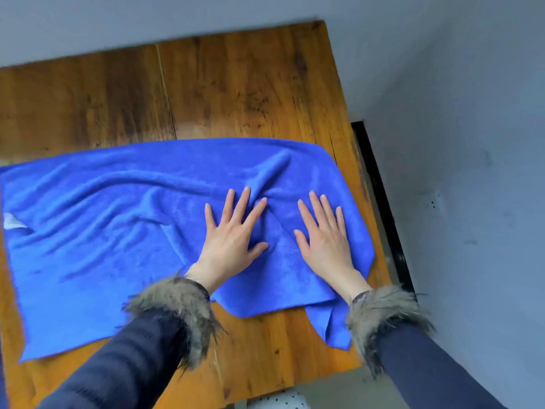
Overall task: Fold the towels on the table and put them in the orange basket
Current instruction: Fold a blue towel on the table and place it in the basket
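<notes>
Rumpled blue microfibre towel (118, 231) spread across brown wooden desk (236, 84). Left hand (233, 231) and right hand (324, 234) both press flat on its right part, fingers straight and splayed, gripping nothing.

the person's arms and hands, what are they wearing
Both arms are in dark navy long sleeves, the left one faintly ribbed or striped, the right one plain. Each sleeve ends in a shaggy grey-brown fur cuff at the wrist. The left hand and right hand are bare: no gloves, rings or watch visible.
</notes>
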The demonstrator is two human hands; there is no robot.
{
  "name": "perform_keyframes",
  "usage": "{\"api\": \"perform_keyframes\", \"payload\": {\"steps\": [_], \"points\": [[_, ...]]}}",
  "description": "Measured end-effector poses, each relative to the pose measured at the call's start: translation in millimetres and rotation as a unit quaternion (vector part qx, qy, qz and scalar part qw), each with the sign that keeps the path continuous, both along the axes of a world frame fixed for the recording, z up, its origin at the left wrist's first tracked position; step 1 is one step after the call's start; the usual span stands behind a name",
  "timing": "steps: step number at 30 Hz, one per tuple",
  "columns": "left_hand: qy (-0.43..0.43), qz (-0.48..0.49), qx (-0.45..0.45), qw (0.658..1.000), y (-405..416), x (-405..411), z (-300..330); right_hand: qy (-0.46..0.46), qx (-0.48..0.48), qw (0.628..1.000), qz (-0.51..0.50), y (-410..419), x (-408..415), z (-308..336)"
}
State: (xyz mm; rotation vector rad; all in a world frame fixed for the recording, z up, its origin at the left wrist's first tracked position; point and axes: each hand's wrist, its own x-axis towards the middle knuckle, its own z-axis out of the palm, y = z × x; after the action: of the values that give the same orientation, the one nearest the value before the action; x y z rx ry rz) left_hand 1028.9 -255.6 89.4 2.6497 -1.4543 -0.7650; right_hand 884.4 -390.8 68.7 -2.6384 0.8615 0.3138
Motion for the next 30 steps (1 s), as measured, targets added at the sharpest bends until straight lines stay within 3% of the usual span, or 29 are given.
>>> {"api": "perform_keyframes", "payload": {"steps": [6, 10, 13, 19, 23, 27, 30], "points": [[0.016, 0.024, 0.060, 0.998, -12, 0, -1, -0.045, 0.013, 0.998, 0.035, -63, 17, 2], [0.024, 0.028, 0.075, 0.996, -15, 0, 0, -0.121, -0.033, 0.983, -0.134, -81, 15, 9], [0.025, 0.028, 0.076, 0.996, -18, 1, 0, -0.064, -0.012, 0.969, -0.237, -89, 7, 15], [0.029, 0.015, 0.080, 0.996, -16, 0, -1, -0.041, -0.040, 0.962, -0.268, -91, 6, 27], [0.073, 0.050, -0.029, 0.996, -5, 3, -4, -0.107, 0.040, 0.972, -0.204, -65, 24, 49], [0.135, 0.168, -0.151, 0.965, 3, 4, -1, -0.084, 0.238, 0.966, -0.056, -34, 40, 55], [0.096, 0.199, -0.213, 0.952, 4, 2, 4, -0.142, 0.229, 0.956, -0.115, -31, 40, 54]]}}
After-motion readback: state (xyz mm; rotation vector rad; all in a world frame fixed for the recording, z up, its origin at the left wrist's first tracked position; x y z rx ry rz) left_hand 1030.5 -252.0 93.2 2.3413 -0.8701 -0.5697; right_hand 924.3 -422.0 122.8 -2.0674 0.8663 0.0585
